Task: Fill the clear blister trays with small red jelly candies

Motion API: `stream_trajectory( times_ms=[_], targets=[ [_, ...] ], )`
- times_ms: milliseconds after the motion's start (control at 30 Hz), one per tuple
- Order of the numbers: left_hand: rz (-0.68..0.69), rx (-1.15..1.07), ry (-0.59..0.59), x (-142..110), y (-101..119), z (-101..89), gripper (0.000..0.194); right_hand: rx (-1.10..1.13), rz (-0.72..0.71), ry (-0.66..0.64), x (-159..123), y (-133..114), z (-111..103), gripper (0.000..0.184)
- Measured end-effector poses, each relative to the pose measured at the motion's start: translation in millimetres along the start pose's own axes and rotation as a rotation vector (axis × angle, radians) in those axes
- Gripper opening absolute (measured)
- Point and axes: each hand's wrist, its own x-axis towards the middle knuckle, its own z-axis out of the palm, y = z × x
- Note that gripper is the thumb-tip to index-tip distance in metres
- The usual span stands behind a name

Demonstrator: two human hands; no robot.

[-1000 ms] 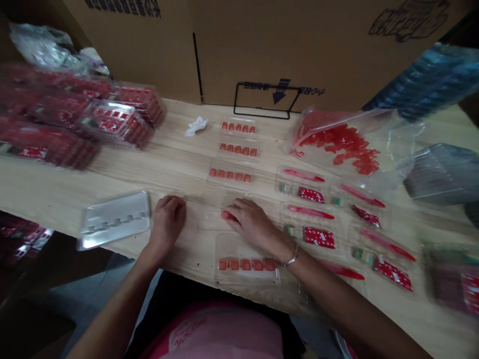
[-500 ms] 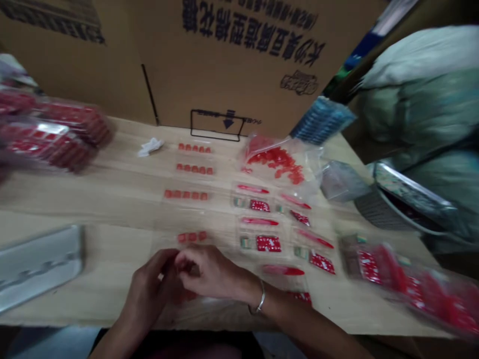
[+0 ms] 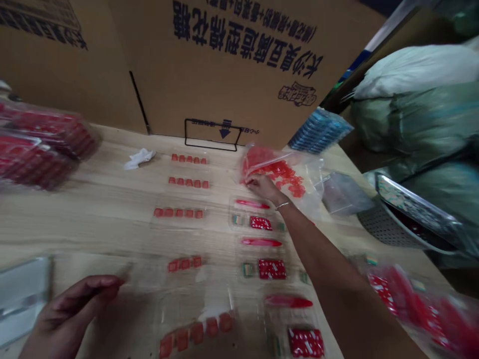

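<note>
R hand (image 3: 262, 186) curled at bag's (image 3: 313, 168) near edge, L hand (image 3: 77, 306) half-curled, holds unclear; prob. picking red pcs (image 3: 281, 172), next needs precise pinch.

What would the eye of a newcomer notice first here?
Probably the wide cardboard with upside-down printing, along the far edge of the table. Then the bright red pieces in a clear bag before it, and the rows of red blocks left of that bag.
</note>
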Motion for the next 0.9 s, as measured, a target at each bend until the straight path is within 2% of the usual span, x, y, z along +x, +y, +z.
stream_trajectory(
  times_ms=[67, 133, 200, 267, 300, 333, 367, 433, 500, 567, 633, 700, 767, 900],
  targets=[
    [0.024, -0.075, 0.105, -5.8, 11.2, 0.5, 0.026, 0.013, 0.009, -0.038, -2.2, -1.0, 0.5, 0.013],
    [0.087, -0.069, 0.111, -10.9, 22.6, 2.5, 0.026, 0.034, 0.029, -0.034, -6.2, -2.7, -3.4, 0.016],
    [0.175, -0.047, 0.108, -14.5, 27.2, 5.1, 0.019, 0.045, 0.064, 0.022, -12.5, -5.8, -8.4, 0.02],
    [0.28, 0.034, 0.153, -17.8, 24.0, 6.7, 0.012, 0.019, 0.102, 0.161, -25.5, -14.8, -10.6, 0.017],
    [0.329, 0.089, 0.173, -19.6, 20.8, 7.2, 0.01, 0.029, 0.105, 0.196, -35.6, -22.9, -9.6, 0.014],
    [0.368, 0.141, 0.189, -21.5, 17.4, 7.5, 0.009, 0.062, 0.098, 0.178, -48.1, -33.6, -7.0, 0.011],
    [0.394, 0.18, 0.201, -23.4, 14.6, 8.0, 0.009, 0.111, 0.076, 0.103, -62.2, -46.5, -2.7, 0.008],
    [0.395, 0.184, 0.229, -27.0, 12.9, 10.5, 0.008, 0.236, -0.008, -0.206, -91.7, -76.1, 10.5, 0.002],
    [0.341, 0.095, 0.26, -31.4, 18.4, 16.3, 0.006, 0.19, -0.133, -0.411, -117.2, -105.8, 26.3, 0.007],
    [0.267, -0.056, 0.253, -38.5, 30.6, 25.6, 0.005, 0.048, -0.238, -0.433, -135.9, -133.0, 39.7, 0.014],
    [0.208, -0.212, 0.177, -48.9, 45.9, 37.6, 0.008, 0.026, -0.278, -0.376, -149.5, -157.9, 49.1, 0.016],
    [0.171, -0.326, 0.055, -61.2, 59.0, 50.1, 0.012, 0.214, -0.228, -0.373, -161.3, -180.4, 56.6, 0.011],
    [0.142, -0.418, -0.047, -72.4, 65.8, 60.5, 0.014, 0.505, -0.108, -0.459, -173.5, -198.0, 64.8, 0.009],
    [0.044, -0.564, -0.153, -85.2, 61.4, 65.4, 0.025, 0.917, 0.153, -0.581, -198.0, -211.4, 80.6, 0.008]
  ],
)
